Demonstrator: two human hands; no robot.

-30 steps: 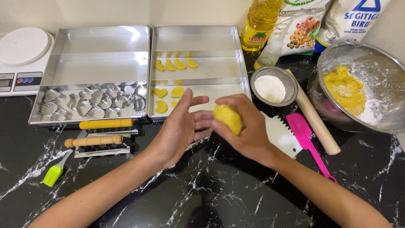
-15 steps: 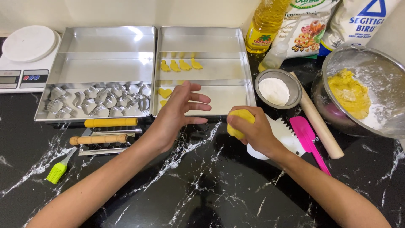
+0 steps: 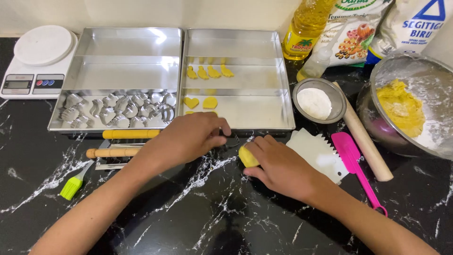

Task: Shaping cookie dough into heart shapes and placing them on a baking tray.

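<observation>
- One lump of soft yellow dough lies on the black marble-patterned countertop, just in front of the right-hand tray.
- Right hand is cupped over the lump and closed against it, pressing it to the counter; only the lump's left end shows.
- Left hand rests palm down just left of the lump, fingers loosely curled; whether it holds anything under the palm cannot be told.
- Handling judgement: the lump looks light, pliable and easily dented, possibly a little greasy. Support it with the whole palm and fingers, not the fingertips alone.
- Two shiny rectangular metal baking trays stand side by side behind the hands: the left tray and the right tray.
- Right tray holds four small yellow cut shapes in a row, plus two heart-like yellow pieces; further pieces are partly hidden behind the left hand.
- Left tray holds many small metal cookie cutters; too crowded to count.
- One small metal bowl of white flour, one wooden rolling pin, one white toothed plastic scraper and one pink spatula lie to the right.
- One large steel mixing bowl holds more yellow dough.
</observation>
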